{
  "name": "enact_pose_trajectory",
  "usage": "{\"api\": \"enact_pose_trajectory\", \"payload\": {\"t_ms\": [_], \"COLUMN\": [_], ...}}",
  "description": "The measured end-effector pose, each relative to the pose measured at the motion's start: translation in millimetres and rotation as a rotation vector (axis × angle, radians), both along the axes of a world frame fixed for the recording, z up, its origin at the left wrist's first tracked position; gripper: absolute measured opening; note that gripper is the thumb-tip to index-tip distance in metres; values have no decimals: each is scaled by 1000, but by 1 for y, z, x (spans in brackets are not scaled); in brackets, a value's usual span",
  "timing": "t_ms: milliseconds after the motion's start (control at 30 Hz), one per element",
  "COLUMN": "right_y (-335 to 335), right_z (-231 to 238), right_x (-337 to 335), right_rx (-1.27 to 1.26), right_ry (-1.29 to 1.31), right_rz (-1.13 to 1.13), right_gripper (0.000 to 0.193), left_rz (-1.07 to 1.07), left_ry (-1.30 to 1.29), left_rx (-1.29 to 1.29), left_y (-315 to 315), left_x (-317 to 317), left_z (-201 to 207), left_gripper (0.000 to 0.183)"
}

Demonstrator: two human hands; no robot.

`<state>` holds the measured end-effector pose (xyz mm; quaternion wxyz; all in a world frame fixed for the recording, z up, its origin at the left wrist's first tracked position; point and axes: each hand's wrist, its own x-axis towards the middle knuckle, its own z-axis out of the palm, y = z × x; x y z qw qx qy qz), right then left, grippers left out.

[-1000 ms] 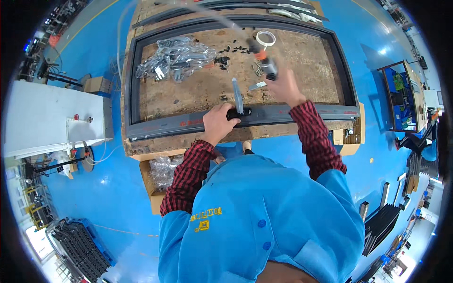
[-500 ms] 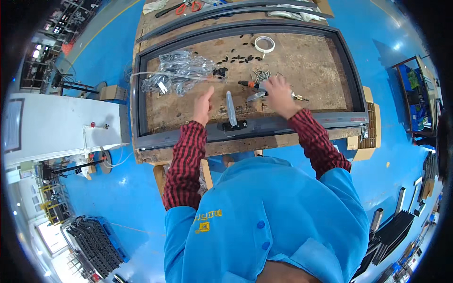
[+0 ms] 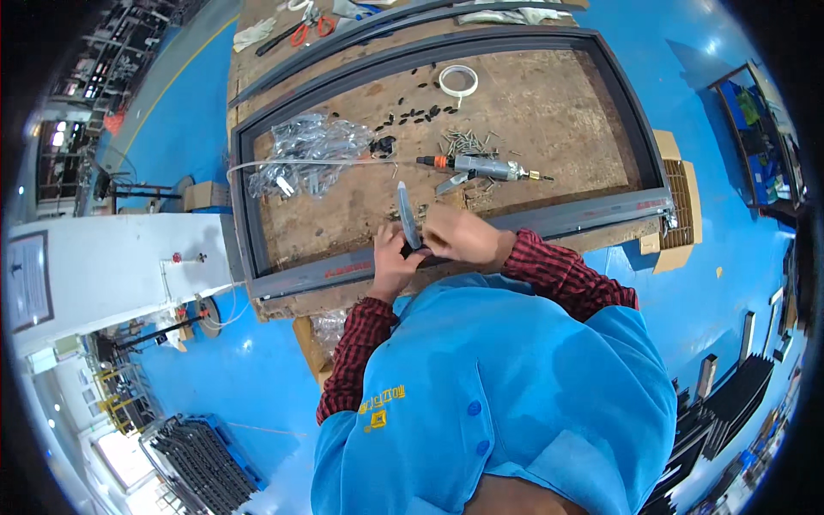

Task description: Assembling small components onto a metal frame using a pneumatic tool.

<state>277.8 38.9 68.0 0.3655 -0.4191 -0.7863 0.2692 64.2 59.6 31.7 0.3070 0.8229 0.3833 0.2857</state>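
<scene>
A dark grey window frame (image 3: 549,216) lies flat on the wooden workbench. At the middle of its near rail, a handle (image 3: 407,215) with a pale, film-covered lever and a black base points away from me. My left hand (image 3: 395,264) is closed around the handle's base from the left. From the right, my right hand (image 3: 463,233) reaches the same base with curled fingers; whatever they pinch is hidden. Just beyond lies an air screwdriver (image 3: 481,166), silver with an orange ring, untouched. Loose screws (image 3: 468,142) are heaped behind it.
Inside the frame are crumpled clear plastic bags (image 3: 313,150), scattered small black caps (image 3: 421,114) and a white tape roll (image 3: 458,81). A thin hose (image 3: 292,161) crosses the left rail. Long dark profiles (image 3: 360,39) and orange-handled pliers (image 3: 300,34) lie at the far edge. An open carton (image 3: 680,184) stands to the right.
My right hand has left the air screwdriver, which now lies on the bench, and moved to the handle's base. My left hand has come down and closed on the base too.
</scene>
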Motion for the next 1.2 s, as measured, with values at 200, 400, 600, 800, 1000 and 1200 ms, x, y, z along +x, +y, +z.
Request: {"api": "enact_pose_trajectory", "payload": {"t_ms": [200,400,600,800,1000,1200], "right_y": [22,2,-5,24,58,35], "right_z": [-18,-31,-31,24,26,38], "right_x": [11,5,-6,-8,-5,-22], "right_rx": [-154,197,26,-479,-631,-574], "right_ry": [-20,-203,-85,98,640,833], "right_rz": [-251,-121,-52,-67,-53,-145], "right_gripper": [27,34,34,30,11,6], "left_rz": [-116,-153,-62,37,12,-168], "left_ry": [-6,-3,-142,-319,-1225,-1447], "left_rx": [37,119,-246,-862,-1821,-1836], "left_y": [3,10,13,42,62,53], "left_x": [-9,-11,-17,-25,-27,-14], "left_z": [-3,0,15,34,25,36], "left_gripper": [37,36,34,31,33,36]}}
